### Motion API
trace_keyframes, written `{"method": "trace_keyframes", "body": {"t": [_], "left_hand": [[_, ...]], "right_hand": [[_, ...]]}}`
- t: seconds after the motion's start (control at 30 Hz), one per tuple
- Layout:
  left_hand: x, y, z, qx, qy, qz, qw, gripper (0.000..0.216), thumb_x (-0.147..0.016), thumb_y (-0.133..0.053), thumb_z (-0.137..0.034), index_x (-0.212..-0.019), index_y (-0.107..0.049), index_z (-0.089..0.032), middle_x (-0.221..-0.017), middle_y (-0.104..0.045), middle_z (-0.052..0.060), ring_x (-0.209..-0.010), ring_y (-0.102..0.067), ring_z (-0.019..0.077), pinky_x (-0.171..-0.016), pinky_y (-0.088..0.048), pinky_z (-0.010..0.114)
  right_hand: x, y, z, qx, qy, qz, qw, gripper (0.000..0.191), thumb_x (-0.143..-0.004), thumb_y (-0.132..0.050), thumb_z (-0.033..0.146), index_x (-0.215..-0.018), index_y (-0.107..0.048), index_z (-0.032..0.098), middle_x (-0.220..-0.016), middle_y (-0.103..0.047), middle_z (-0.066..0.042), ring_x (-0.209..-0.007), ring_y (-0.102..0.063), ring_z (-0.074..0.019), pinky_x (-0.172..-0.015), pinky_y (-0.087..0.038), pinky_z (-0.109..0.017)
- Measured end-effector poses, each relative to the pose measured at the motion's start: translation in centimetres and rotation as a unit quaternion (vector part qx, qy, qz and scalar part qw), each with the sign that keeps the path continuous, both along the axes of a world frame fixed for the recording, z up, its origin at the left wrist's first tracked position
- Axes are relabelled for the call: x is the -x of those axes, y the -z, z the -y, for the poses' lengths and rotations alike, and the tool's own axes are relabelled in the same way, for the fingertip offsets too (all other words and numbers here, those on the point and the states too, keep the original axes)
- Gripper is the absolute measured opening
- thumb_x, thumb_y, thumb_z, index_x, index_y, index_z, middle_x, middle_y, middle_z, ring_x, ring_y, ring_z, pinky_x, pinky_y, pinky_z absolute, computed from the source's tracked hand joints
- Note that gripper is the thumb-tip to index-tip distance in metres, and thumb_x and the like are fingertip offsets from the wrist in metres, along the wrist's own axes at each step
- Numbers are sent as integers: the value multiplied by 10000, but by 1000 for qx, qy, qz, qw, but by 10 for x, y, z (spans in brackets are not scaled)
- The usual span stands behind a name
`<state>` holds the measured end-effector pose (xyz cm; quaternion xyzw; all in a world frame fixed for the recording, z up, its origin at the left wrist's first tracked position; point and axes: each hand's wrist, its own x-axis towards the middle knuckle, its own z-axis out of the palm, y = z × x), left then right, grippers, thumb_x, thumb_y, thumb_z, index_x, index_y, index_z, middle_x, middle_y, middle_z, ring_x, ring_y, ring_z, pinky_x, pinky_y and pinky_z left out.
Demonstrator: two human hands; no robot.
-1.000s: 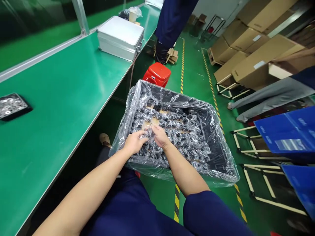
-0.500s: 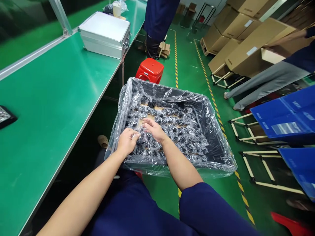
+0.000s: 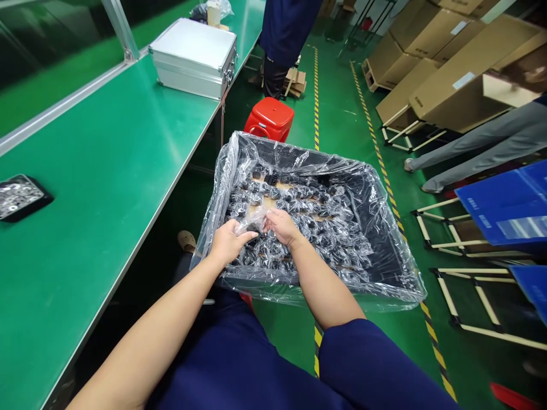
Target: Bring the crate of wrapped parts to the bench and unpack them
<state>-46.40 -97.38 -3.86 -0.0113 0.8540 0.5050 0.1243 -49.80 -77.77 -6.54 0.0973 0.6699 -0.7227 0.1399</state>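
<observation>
A black crate lined with clear plastic film rests by my lap, filled with several small black parts in clear bags. My left hand and my right hand meet over the crate's near left corner. Together they pinch one small clear bag with a black part between their fingertips, just above the other bagged parts.
A green workbench runs along my left, with a black tray of metal rings and a silver aluminium case. A red stool stands beyond the crate. Another person's legs stand behind it. Cardboard boxes and blue bins lie to the right.
My right hand opened over the bags half a second ago and has now closed again onto the small bag with my left hand. The view shifted slightly.
</observation>
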Motion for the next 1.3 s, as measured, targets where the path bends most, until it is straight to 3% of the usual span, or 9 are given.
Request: {"method": "trace_keyframes", "body": {"t": [0.13,0.27,0.33,0.43,0.53,0.6,0.9,1.13,1.3], "left_hand": [[0,2,0,-6,44,0,999,229,-806,-679,-373,-954,-651,-201,-890,-692,4,-768,-592,161,-724,-428,271],[1,7,-1,9,27,11,1000,224,-908,-532,-384,-871,-664,-207,-790,-687,23,-787,-630,191,-750,-449,292],[2,9,-1,-11,5,23,1000,281,-942,-470,-420,-809,-603,-211,-678,-643,-1,-692,-622,178,-692,-448,283],[2,12,-2,-89,-33,49,994,253,-954,-449,-420,-820,-520,-217,-660,-634,-19,-621,-621,162,-650,-460,272],[3,17,-4,-150,-60,83,983,172,-902,-557,-381,-922,-522,-214,-726,-670,-9,-651,-642,164,-680,-488,281],[3,19,-4,-159,-71,96,980,210,-864,-619,-364,-972,-536,-204,-770,-686,7,-699,-652,171,-718,-497,292],[6,23,-4,-126,-61,67,988,209,-910,-534,-405,-939,-548,-199,-775,-658,4,-724,-624,174,-753,-482,311],[2,20,-4,-13,-49,-3,999,431,-848,-664,-364,-1196,-530,-148,-1146,-624,127,-1058,-613,238,-957,-477,406],[-2,15,0,-17,52,-105,993,714,-781,-750,-341,-1424,-475,-196,-1464,-479,144,-1277,-539,282,-1084,-430,403]], "right_hand": [[4,3,5,-25,76,101,992,258,-863,-623,447,-827,-589,194,-516,-553,11,-420,-475,-117,-380,-355,-228],[4,0,4,-11,96,127,987,234,-896,-629,412,-916,-563,189,-727,-640,-20,-550,-576,-106,-454,-484,-209],[1,-4,1,47,44,127,990,383,-847,-689,497,-1043,-537,204,-953,-677,-62,-708,-652,-135,-551,-567,-248],[-8,-9,1,118,-121,116,979,779,-693,-834,504,-1303,-428,239,-1151,-639,-94,-864,-677,-174,-706,-613,-321],[-18,-8,9,48,-215,51,974,1146,-570,-927,343,-1500,-263,267,-1321,-539,-125,-966,-660,-181,-886,-585,-372],[-21,-3,15,-30,-224,-21,974,1183,-588,-912,330,-1550,-227,263,-1377,-496,-142,-995,-648,-196,-928,-564,-398],[-13,13,11,-253,-166,-304,903,531,-825,-712,371,-1328,-631,220,-1357,-582,-126,-1240,-553,-272,-1060,-480,-471],[-5,9,0,-257,-127,-318,904,291,-894,-626,357,-1105,-755,204,-1163,-706,-113,-1070,-664,-228,-993,-527,-434],[-11,0,8,-164,-94,-298,936,178,-840,-697,364,-821,-767,202,-941,-730,-73,-913,-677,-194,-890,-541,-377]]}}
